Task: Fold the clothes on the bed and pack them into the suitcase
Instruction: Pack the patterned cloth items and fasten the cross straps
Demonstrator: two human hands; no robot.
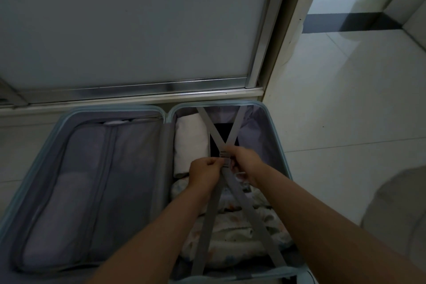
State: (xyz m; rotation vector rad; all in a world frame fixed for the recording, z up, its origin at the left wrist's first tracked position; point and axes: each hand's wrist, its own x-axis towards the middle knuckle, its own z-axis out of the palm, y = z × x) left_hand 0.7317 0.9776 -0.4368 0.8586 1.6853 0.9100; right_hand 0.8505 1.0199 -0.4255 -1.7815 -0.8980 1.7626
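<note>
A pale blue suitcase (275, 136) lies open on the floor. Its right half holds a folded white garment (190, 143), a dark garment (222, 134) and a patterned white cloth (237, 230) nearer to me. Grey elastic straps (247, 205) cross in an X over these clothes. At the crossing sits a small buckle (225, 159). My left hand (205, 174) pinches the buckle from the left. From the right, my right hand (245, 163) grips the buckle and strap. The left half is closed by a grey zipped divider (96, 191).
A sliding wardrobe door (138, 25) with a metal bottom rail stands right behind the suitcase. Glossy white floor tiles (345, 99) stretch to the right toward an open doorway. A pale rounded object (401, 210) sits at the right edge.
</note>
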